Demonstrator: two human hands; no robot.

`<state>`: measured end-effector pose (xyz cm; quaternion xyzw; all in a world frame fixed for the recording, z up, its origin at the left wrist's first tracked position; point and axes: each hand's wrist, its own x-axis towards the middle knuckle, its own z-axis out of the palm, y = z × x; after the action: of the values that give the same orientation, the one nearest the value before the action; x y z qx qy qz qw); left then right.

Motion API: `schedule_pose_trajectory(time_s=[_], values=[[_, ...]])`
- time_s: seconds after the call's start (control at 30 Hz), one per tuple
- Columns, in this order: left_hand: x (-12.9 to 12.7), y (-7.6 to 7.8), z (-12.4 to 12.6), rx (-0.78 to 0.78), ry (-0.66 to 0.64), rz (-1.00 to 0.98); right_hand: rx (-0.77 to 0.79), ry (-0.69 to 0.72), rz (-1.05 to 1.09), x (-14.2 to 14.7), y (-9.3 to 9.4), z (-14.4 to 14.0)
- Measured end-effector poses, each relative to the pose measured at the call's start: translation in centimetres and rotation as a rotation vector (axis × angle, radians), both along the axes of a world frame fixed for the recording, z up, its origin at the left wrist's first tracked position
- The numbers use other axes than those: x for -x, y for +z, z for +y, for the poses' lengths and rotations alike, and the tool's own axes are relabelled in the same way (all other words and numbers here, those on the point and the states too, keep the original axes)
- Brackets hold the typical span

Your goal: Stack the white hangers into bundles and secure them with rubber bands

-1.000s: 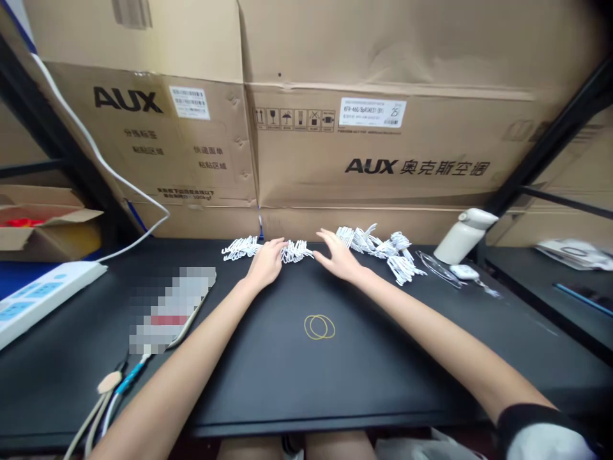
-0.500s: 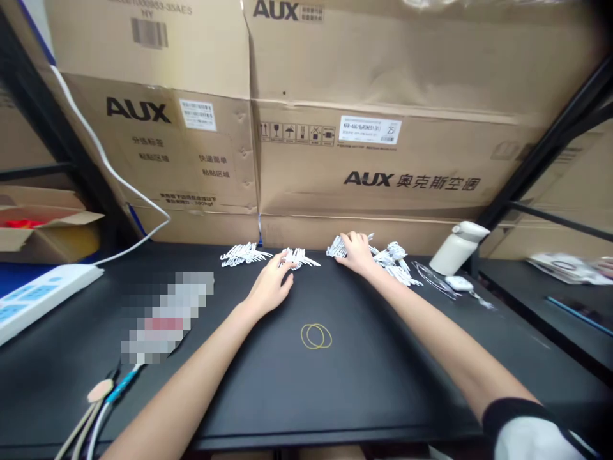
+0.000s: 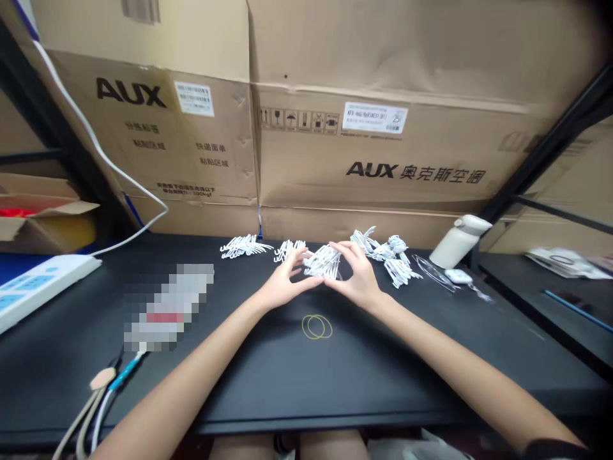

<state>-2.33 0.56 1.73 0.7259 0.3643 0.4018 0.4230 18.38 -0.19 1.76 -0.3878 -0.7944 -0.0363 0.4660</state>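
Both hands pinch one bundle of small white clips [image 3: 324, 262] between them, left hand [image 3: 283, 285] on its left end, right hand [image 3: 358, 276] on its right, fingers curled in and closed on it, just above the desk [image 3: 268, 377] at mid-depth. Big picture first: cardboard boxes [image 3: 373, 147] wall off the back, and the black desk spreads out beneath them. A white power strip [image 3: 33, 289] sits far left, with a white cable [image 3: 103, 160] running up the boxes. A white bottle [image 3: 457, 241] leans at the right. More clips lie along the back edge: a pile [image 3: 389, 255] beyond the right hand, a smaller bunch [image 3: 244, 246] well to the left. Smallest of all, two yellow rubber bands [image 3: 317, 326] lie flat just in front of the hands. The bundle looks light, made of thin stiff plastic pieces, loose and prickly, likely to splay or shed if squeezed at one spot only. Holding from both ends, pressing inward, looks like the sound way to keep it together.
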Motion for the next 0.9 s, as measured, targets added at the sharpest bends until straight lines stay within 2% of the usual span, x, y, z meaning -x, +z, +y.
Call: schedule_pose_trajectory(time_s=[0.1, 0.13, 0.2, 0.27, 0.37, 0.47, 0.6, 0.77, 0.9], values=[[-0.2, 1.1, -1.0, 0.214, -0.281, 0.038, 0.026, 0.082, 0.027, 0.8, 0.1, -2.7], [-0.2, 1.3, -1.2, 0.276, -0.339, 0.053, 0.031, 0.101, 0.031, 0.9, -0.1, -3.2], [-0.3, 1.5, -1.5, 0.407, -0.369, 0.038, 0.036, 0.13, 0.048, 0.7, -0.4, -3.6], [-0.5, 1.5, -1.6, 0.504, -0.341, -0.01, 0.04, 0.158, 0.071, 0.3, -0.6, -3.7], [-0.8, 1.2, -1.5, 0.583, -0.307, -0.086, 0.021, 0.176, 0.085, -0.1, -0.2, -4.0], [-0.8, 1.1, -1.4, 0.596, -0.315, -0.097, 0.024, 0.162, 0.05, -0.1, 0.4, -4.4], [-0.8, 1.0, -1.3, 0.552, -0.337, -0.031, 0.11, 0.199, 0.036, 0.2, 0.6, -4.4], [-1.1, 1.2, -1.8, 0.458, -0.307, 0.021, 0.071, 0.203, 0.009, 0.4, 0.5, -4.5], [-1.4, 1.6, -2.3, 0.352, -0.285, 0.082, 0.101, 0.181, -0.031, 0.9, 0.7, -5.1]])
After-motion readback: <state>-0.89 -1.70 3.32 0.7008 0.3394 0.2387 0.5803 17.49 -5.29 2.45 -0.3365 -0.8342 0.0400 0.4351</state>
